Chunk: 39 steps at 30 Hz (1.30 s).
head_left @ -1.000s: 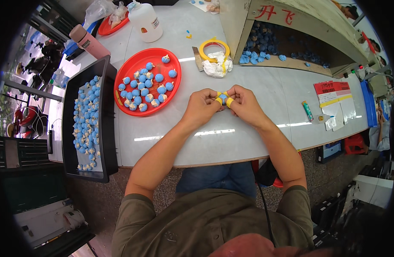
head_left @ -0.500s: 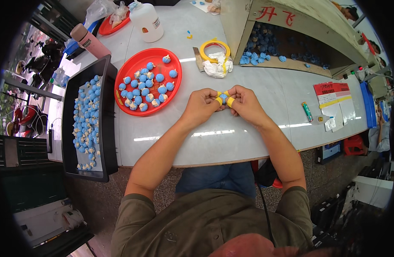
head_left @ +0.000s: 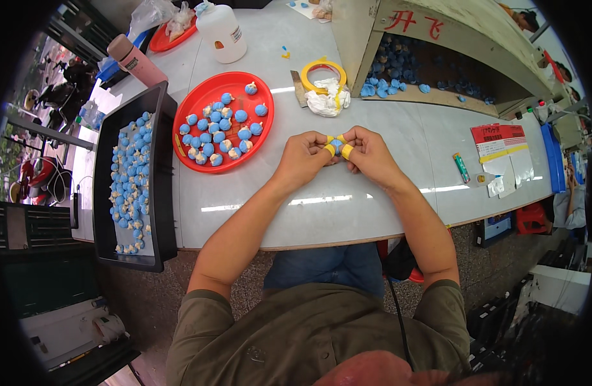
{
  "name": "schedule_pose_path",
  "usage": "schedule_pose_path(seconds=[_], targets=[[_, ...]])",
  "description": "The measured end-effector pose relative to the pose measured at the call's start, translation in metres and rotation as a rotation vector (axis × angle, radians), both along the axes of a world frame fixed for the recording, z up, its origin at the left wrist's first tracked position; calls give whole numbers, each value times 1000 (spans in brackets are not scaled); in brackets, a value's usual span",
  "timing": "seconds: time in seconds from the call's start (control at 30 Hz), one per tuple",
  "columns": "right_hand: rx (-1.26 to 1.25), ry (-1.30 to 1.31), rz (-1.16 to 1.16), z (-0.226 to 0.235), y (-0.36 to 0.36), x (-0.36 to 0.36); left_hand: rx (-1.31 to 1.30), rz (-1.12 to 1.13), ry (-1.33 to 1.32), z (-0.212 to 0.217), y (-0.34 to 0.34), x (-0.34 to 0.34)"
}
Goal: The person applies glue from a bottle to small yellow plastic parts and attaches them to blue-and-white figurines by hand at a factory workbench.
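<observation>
Between the fingertips of both hands I pinch a small blue piece [head_left: 336, 147] over the grey table. My left hand [head_left: 305, 154] grips it from the left and my right hand [head_left: 368, 152] from the right, with yellow tape on thumbs and forefingers. The fingers cover most of the piece, so its full shape is hidden. To the left, a red round tray [head_left: 180, 154] holds several small blue balls with cream-coloured bits [head_left: 217, 117]. More such balls [head_left: 130, 174] lie in a long black bin [head_left: 160, 193] at the far left.
Beyond my hands lie a yellow tape roll [head_left: 343, 72] and crumpled white tissue [head_left: 325, 103]. A white bottle [head_left: 222, 35] and pink flask [head_left: 136, 61] stand at the back left. A box-like shelf [head_left: 437, 103] with blue pieces is at the back right; a green battery-like cylinder [head_left: 461, 168] lies right.
Both hands keep their pinch on the small blue piece in almost the same place. Only a slight shift of the view shows.
</observation>
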State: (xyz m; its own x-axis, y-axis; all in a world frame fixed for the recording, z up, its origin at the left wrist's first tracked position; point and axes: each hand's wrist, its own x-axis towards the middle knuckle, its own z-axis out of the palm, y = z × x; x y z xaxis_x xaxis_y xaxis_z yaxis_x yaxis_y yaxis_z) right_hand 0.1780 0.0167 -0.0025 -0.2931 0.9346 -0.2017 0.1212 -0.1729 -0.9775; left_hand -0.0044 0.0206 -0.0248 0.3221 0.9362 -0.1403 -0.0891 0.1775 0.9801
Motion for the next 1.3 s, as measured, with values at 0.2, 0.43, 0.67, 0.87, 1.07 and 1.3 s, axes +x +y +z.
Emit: schedule_pose_path(seconds=[0.2,0.43,0.67,0.87,1.07,1.3], targets=[[-32,20,16,-4,2,2,-10,-27,-5,2,1,-2],[-13,-1,20,-2,-1,0,45,-16,73,-5,1,-1],[18,9,14,-5,-1,-2,58,4,76,-7,-1,1],[-28,4,6,1,-1,-1,21,-14,46,-1,1,-1],[-25,21,24,-3,2,2,0,-12,-48,-1,2,-2],[7,0,20,-3,0,0,14,-36,42,-2,2,-2]])
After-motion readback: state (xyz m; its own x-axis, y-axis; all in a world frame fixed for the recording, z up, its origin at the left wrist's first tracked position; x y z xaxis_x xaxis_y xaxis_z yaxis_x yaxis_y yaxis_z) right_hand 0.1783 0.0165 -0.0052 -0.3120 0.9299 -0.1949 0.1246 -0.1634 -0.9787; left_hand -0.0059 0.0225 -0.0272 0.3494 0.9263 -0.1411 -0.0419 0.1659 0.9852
